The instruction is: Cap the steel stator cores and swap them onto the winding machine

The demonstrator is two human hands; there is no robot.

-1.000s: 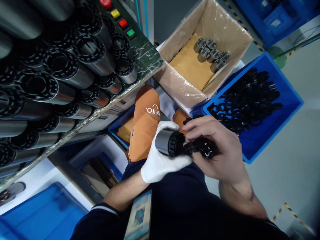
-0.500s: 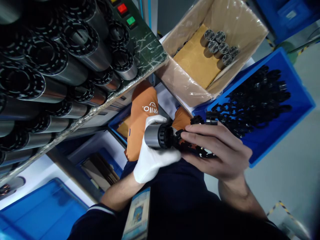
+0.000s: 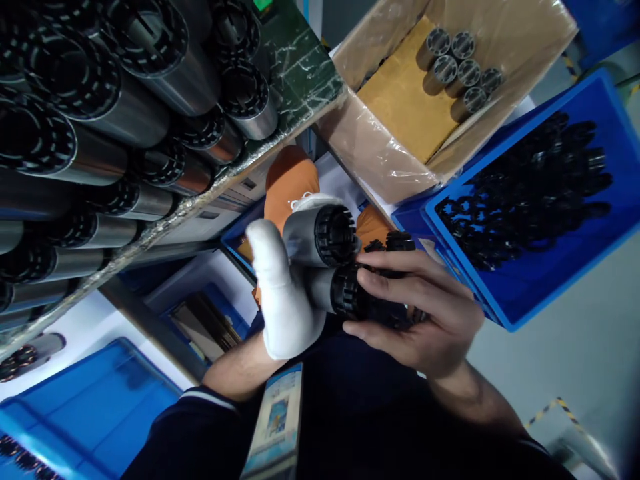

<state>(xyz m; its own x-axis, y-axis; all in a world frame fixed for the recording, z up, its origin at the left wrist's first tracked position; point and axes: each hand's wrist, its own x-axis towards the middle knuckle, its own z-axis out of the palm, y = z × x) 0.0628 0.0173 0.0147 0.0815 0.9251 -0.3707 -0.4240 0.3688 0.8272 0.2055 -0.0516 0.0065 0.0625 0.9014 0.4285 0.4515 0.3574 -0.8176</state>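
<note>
The table (image 3: 300, 83) carries a close-packed crowd of metal tubes (image 3: 173, 77), collared ends showing; standing them shoulder to shoulder probably saves room. Beside it, the cardboard box (image 3: 383, 147) has a plastic lining, likely against dirt, and six tubes stand on the brown sheet (image 3: 400, 93) inside, which seems meant as a layer divider. The blue bin (image 3: 520, 303) sits near the right arm, its heap of black parts (image 3: 540, 190) apparently kept within easy reach.

Between the table and the bin, over the lap, are the hands. The bare right hand (image 3: 430, 303) curls around several black ring pieces (image 3: 400, 241), fingertips close to the tube ends. The gloved left hand (image 3: 295, 310) cradles two tubes side by side, fingers behind them and thumb raised clear; the glove perhaps spares the polished metal from marks. The upper tube (image 3: 303, 237) and lower tube (image 3: 320, 288) point their black collars rightward, presumably so the right hand can get at them.

Half a second ago only one tube showed in the glove, with the thumb lying below it; now a second is visible. The box and bin also sit farther right in view.
</note>
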